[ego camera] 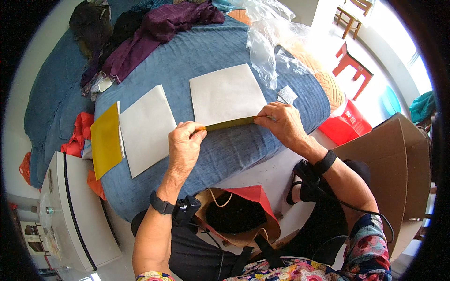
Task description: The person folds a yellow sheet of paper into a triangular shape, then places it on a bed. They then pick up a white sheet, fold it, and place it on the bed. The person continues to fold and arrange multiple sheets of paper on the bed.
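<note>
My left hand (184, 144) pinches the near left corner of a gold-yellow strip (230, 123) between thumb and fingers. At the opposite end, my right hand (283, 121) grips the near right corner. The strip runs along the near edge of a white paper sheet or stack (226, 95); whether it is a fold or a separate sheet I cannot tell. Left of it lies a second white paper stack (149, 130). Farther left, a yellow sheet (106, 140) rests with white edges showing beneath. Small silvery-white squares (287, 94) sit beyond my right hand.
Everything lies on a blue fabric-covered seat (218, 151). Purple clothing (161, 26) and clear plastic film (263, 45) are at the back. A paper bag (258, 196) with a dark inside stands between my legs. A cardboard box (376, 151) is at right, a white cabinet (81, 210) at left.
</note>
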Demonstrator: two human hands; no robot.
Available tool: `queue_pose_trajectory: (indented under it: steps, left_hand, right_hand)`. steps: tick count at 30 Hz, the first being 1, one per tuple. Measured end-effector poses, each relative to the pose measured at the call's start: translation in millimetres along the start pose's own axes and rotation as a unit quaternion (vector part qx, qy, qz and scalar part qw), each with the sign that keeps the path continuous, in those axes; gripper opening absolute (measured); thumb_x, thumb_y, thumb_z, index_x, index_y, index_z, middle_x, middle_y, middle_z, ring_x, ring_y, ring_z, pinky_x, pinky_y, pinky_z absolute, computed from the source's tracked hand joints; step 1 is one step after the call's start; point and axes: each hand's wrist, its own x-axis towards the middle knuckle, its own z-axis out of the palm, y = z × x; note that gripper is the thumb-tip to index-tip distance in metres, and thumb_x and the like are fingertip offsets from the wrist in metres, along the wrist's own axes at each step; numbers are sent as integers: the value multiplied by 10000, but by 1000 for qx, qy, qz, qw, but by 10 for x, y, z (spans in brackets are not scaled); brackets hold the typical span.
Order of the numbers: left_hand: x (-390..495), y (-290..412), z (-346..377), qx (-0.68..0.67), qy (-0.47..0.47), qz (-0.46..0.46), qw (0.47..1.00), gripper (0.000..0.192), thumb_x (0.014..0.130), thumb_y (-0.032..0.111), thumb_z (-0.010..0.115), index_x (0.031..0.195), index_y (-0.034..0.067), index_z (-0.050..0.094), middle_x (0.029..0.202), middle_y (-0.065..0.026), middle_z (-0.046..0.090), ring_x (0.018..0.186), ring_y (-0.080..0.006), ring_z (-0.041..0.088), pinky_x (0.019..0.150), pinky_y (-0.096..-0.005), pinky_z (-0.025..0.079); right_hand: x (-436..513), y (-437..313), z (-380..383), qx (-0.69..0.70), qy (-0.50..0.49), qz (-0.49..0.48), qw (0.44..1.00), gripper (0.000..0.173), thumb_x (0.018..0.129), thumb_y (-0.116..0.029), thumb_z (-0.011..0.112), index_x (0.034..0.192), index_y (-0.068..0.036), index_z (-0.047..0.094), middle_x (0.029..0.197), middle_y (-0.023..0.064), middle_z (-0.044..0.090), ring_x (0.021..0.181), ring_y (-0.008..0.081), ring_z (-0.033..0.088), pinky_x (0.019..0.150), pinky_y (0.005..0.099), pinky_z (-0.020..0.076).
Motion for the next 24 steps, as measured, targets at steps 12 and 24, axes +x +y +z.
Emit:
queue_pose_trajectory:
  steps: [12, 24]
  left_hand:
    - [37, -42, -123, -236, -23, -164, 958, 41, 893, 23, 739, 907, -15, 735, 766, -8, 684, 628, -63, 566, 598, -216, 480]
    - [22, -14, -173, -285, -18, -189, 939, 51, 899, 11, 724, 904, -39, 727, 781, -42, 685, 626, -88, 593, 608, -240, 515]
  right_hand:
    - [-1, 152, -16, 116, 24, 5, 993, 141, 836, -96, 790, 944, -14, 749, 824, 85, 719, 739, 181, 664, 692, 306, 535]
    - [17, 258, -17, 198, 4, 111, 974, 124, 876, -114, 773, 873, -5, 713, 690, 1, 569, 662, 64, 513, 602, 256, 435]
